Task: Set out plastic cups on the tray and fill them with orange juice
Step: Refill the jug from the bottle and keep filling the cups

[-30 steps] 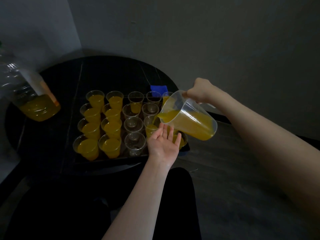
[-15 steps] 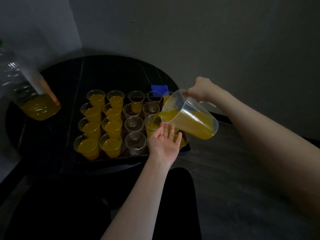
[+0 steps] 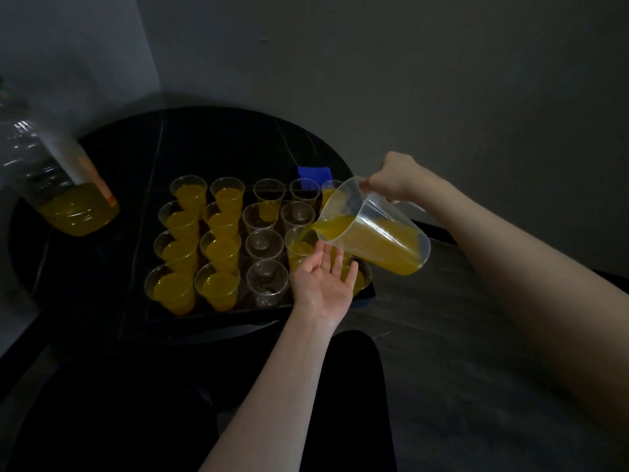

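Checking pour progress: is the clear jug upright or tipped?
Tipped. The right hand grips the jug, its spout lowered over a cup, juice at the lip.

**Surroundings, non-task items**

A round dark table (image 3: 218, 144) is sitting in the corner, pale streaks running across its top. A small blue object (image 3: 313, 173) is lying on the table toward the back, just beyond the far row; what it is cannot be told. Grey walls (image 3: 408, 63) are meeting behind the table, the left one catching more light. A grey wood-grain floor (image 3: 442, 352) is showing to the right. Dark trousers (image 3: 350, 386) are filling the lower foreground.
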